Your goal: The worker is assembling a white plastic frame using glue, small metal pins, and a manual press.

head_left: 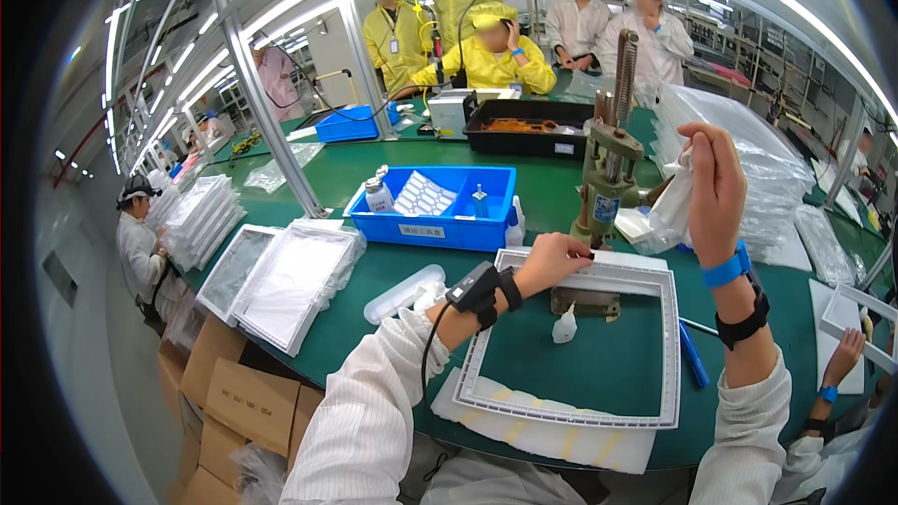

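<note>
Left hand (552, 260) is pinching down on the far rail of the white rectangular frame (572, 411), which lies flat on the green bench (374, 168) over a foam sheet (561, 444), while my right hand (716, 189) is up in the air, closed around a white wipe cloth (675, 210). I'd say keep that left grip firm so the frame doesn't skate, and wipe along a rail, not across. Frame's pretty squarish, its sides running away from me toward the small green press (608, 168).
</note>
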Available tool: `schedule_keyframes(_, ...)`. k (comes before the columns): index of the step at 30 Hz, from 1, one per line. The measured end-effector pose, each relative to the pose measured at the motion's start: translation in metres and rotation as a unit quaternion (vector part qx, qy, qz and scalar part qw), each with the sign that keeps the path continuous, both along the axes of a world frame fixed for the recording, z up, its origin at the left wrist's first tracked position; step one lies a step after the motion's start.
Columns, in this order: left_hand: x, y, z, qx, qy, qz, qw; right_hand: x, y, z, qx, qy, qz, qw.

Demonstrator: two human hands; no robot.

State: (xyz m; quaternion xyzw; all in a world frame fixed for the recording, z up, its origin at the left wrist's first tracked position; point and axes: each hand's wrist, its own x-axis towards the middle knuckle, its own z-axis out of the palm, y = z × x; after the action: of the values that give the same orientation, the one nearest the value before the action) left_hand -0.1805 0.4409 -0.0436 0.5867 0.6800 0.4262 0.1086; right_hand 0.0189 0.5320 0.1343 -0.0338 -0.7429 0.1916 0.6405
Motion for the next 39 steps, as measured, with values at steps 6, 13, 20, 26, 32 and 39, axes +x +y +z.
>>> schedule_keyframes(6, 0.006, 0.005, 0.001, 0.025, 0.002, -0.01, 1.0, -0.012, 0.021, 0.023, -0.055, -0.027, 0.01, 0.998)
schedule_keyframes(13, -0.004, 0.006, -0.006, 0.034, 0.034, 0.017, 0.999, -0.026, 0.03, 0.018, -0.07, -0.023, 0.016, 0.997)
schedule_keyframes(20, -0.005, 0.017, 0.004, -0.03, -0.02, 0.019, 0.999, -0.016, 0.022, 0.015, -0.02, 0.004, 0.014, 1.0)
schedule_keyframes(26, -0.002, 0.013, 0.008, -0.039, -0.016, 0.017, 0.999, -0.001, 0.009, -0.004, 0.009, 0.023, -0.015, 1.0)
schedule_keyframes(32, -0.001, 0.012, 0.012, -0.054, -0.035, 0.012, 0.998, 0.005, 0.002, -0.012, 0.065, 0.056, -0.009, 0.996)
schedule_keyframes(39, -0.002, 0.012, 0.014, -0.07, -0.028, 0.003, 0.997, 0.03, -0.017, -0.051, 0.075, 0.028, -0.023, 0.997)
